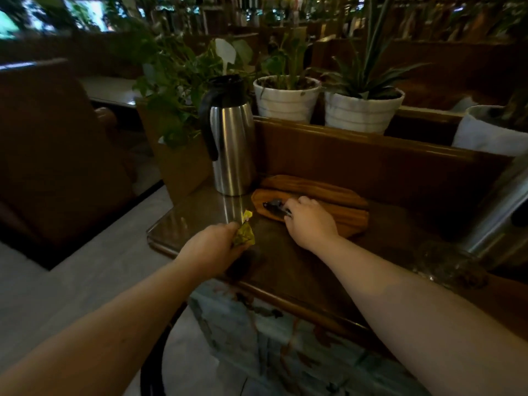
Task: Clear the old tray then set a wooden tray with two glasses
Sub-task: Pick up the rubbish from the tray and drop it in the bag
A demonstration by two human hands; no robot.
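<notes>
A wooden tray (340, 208) lies on the dark table (285, 270), just right of a steel jug. On the tray's left end sits a small dark crumpled wrapper (273, 208). My right hand (310, 221) rests over the tray with its fingertips closed on that dark wrapper. My left hand (213, 248) hovers at the table's left front and grips a crumpled yellow-green wrapper (244, 234). A clear glass (453, 265) stands at the table's right, dim and hard to make out.
A steel thermos jug (230, 138) with a black handle stands at the table's back left. White plant pots (285, 98) (364, 111) sit on the wooden partition behind. A steel cylinder (497, 212) leans at the right. A brown booth seat (57, 155) is to the left.
</notes>
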